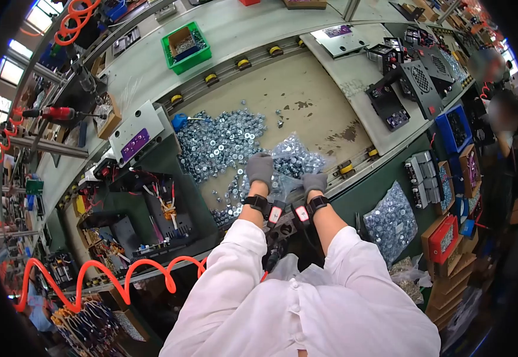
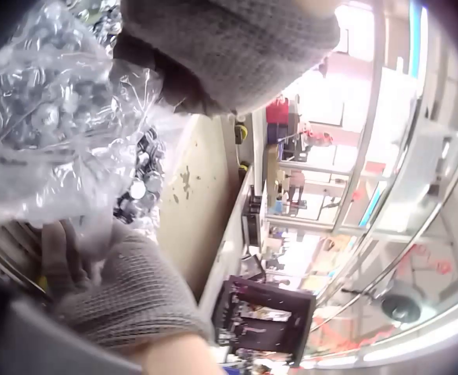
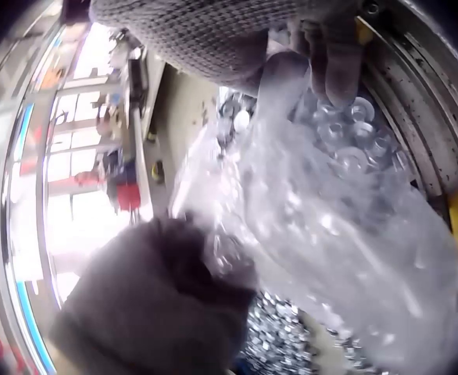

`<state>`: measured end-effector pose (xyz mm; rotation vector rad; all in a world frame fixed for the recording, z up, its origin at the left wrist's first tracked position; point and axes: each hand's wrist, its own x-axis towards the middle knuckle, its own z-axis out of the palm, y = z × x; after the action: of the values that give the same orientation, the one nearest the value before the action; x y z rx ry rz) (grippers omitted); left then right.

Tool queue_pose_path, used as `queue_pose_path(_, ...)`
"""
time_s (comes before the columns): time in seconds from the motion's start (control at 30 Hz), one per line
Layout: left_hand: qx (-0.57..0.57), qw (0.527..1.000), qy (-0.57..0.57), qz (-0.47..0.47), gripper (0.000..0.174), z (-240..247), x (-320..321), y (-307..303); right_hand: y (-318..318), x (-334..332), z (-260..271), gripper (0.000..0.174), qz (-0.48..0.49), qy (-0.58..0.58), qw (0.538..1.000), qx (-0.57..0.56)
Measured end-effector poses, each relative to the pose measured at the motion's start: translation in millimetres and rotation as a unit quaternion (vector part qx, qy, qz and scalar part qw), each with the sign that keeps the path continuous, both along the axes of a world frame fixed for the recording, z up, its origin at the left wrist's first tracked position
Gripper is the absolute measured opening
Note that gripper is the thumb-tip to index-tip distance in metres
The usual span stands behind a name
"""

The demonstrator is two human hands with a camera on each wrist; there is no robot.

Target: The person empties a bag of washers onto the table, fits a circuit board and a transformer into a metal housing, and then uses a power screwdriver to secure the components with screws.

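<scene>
A clear plastic bag (image 1: 295, 156) with shiny metal nuts in it lies between my two grey-gloved hands, at the near right edge of a big loose heap of nuts (image 1: 220, 143). My left hand (image 1: 260, 168) grips the bag's left side, its fingers curled into the film in the right wrist view. On the near right side, my right hand (image 1: 314, 181) pinches the plastic, with fingertips against the film (image 3: 291, 180). Through the bag's wall nuts (image 3: 354, 133) show close to those fingers. Part of the left fingers is hidden behind the plastic in the left wrist view.
A second bag of nuts (image 1: 390, 223) lies to the right on the green bench. Metal housings (image 1: 417, 89) and a blue bin (image 1: 454, 130) stand at the far right. A green crate (image 1: 186, 47) sits beyond the roller rail. An orange coiled hose (image 1: 110, 276) hangs at left.
</scene>
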<state>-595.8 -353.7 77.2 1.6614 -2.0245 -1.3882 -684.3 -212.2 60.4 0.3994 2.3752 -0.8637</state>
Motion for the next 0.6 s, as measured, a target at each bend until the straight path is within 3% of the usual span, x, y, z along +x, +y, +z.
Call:
queue_pose_path(0.03,-0.195,0.971,-0.034,-0.131,0.018,-58,11,-16,6,-7,-54,0.036,-0.039,0.052,0.998,0.022)
queue_pose_path(0.07,-0.193,0.972,-0.033,-0.127,0.018,-56,17,-23,11,-8,-45,0.036,-0.035,0.053,0.998,0.024)
queue_pose_path(0.13,-0.222,0.932,-0.202,-0.203,0.014,-42,26,-35,16,-8,-14,0.021,-0.106,-0.044,0.966,-0.230)
queue_pose_path(0.17,-0.217,0.944,-0.168,-0.181,0.012,-40,37,-40,17,-8,-16,0.021,-0.127,-0.031,0.944,-0.304)
queue_pose_path(0.2,-0.216,0.946,-0.168,-0.175,0.012,-33,45,-44,18,-11,-9,0.021,-0.120,-0.031,0.945,-0.304)
queue_pose_path(0.27,-0.126,0.966,-0.186,-0.129,0.023,-23,64,-53,18,-20,13,0.021,-0.042,-0.049,0.899,-0.433)
queue_pose_path(0.3,-0.122,0.956,-0.218,-0.151,0.025,-54,77,-64,13,-24,27,0.027,-0.041,-0.065,0.894,-0.441)
queue_pose_path(0.37,-0.114,0.974,-0.173,-0.095,0.016,-53,89,-53,1,-23,103,0.028,-0.006,-0.135,0.887,-0.442)
queue_pose_path(0.43,0.108,0.990,-0.020,0.085,0.015,-65,87,-50,-26,-13,151,0.029,0.030,-0.178,0.878,-0.443)
queue_pose_path(0.5,0.322,0.900,0.131,0.262,0.018,-83,94,-33,-59,14,176,0.033,0.121,-0.196,0.877,-0.422)
queue_pose_path(0.57,0.485,0.720,0.280,0.411,0.024,-90,100,-34,-100,41,168,0.029,0.117,-0.200,0.870,-0.434)
queue_pose_path(0.6,0.482,0.717,0.278,0.420,0.024,-78,107,-31,-116,45,158,0.036,0.153,-0.249,0.860,-0.419)
